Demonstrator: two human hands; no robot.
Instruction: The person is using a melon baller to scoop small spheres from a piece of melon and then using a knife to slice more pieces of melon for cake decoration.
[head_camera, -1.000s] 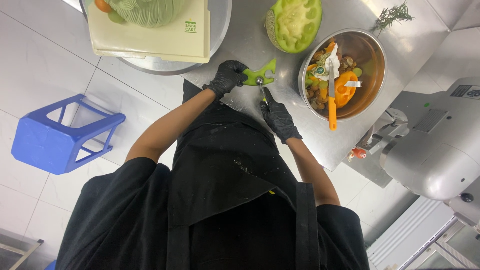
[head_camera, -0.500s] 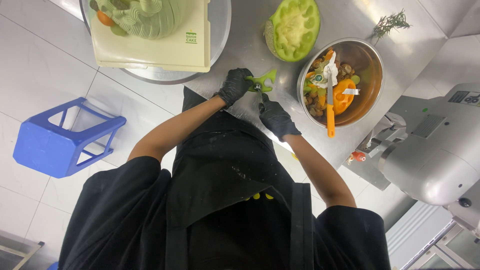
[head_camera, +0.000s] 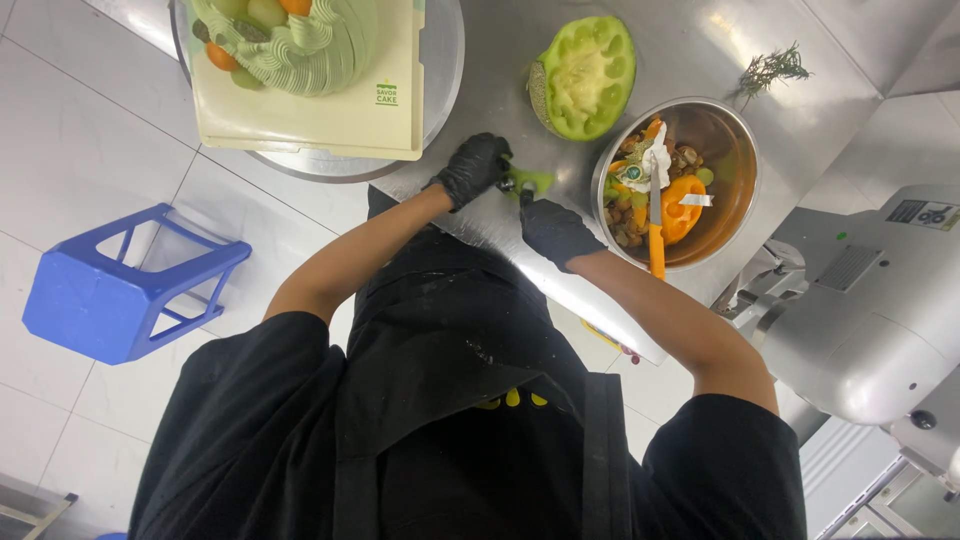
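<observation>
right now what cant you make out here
- Head view: the small tool between the left hand and right hand is mostly covered by the black gloves; its kind is unclear.
- The green melon piece is largely hidden by the left hand's fingers.
- The cake is cut off by the top edge.
- The scraps in the steel bowl are too small to identify.

A commercial pastry kitchen: steel worktop (head_camera: 520, 70), decorated cake (head_camera: 290, 40) on turntable (head_camera: 440, 70), stand mixer (head_camera: 880, 320), tiled floor (head_camera: 90, 130).

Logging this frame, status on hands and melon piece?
Left hand gloved, gripping green melon piece. Right hand gloved, working a small tool against it; grip unclear. Nothing in the way; metal bowl alongside.
</observation>
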